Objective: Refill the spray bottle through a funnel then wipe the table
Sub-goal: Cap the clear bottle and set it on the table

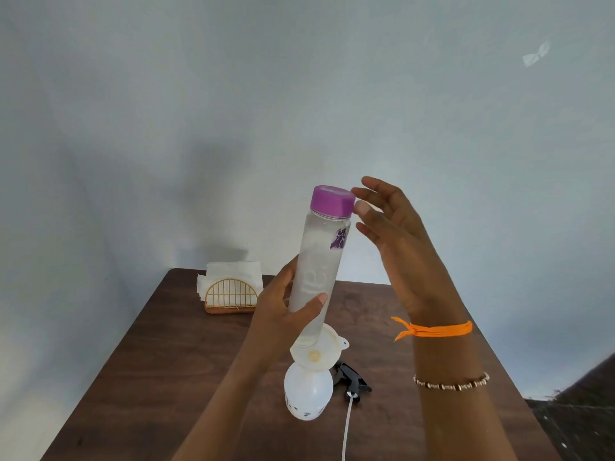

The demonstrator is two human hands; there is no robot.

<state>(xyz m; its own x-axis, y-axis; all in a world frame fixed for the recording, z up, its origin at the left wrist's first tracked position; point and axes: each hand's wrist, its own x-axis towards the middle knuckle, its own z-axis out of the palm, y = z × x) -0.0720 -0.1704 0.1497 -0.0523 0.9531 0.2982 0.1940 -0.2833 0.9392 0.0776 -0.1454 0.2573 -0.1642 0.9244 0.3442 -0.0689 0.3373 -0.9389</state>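
Bottle (316, 267) in left hand (283, 314), cap (332, 201) on.

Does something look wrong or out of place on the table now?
No spill or damage shows. The funnel sits tilted on the spray bottle, and the trigger head lies off beside it, as expected for refilling.

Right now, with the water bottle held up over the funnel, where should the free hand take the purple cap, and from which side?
Grip the purple cap around its side wall, coming from the right, where the right hand hovers open. The left hand already holds the water bottle low and nearly upright, leaving the cap clear.
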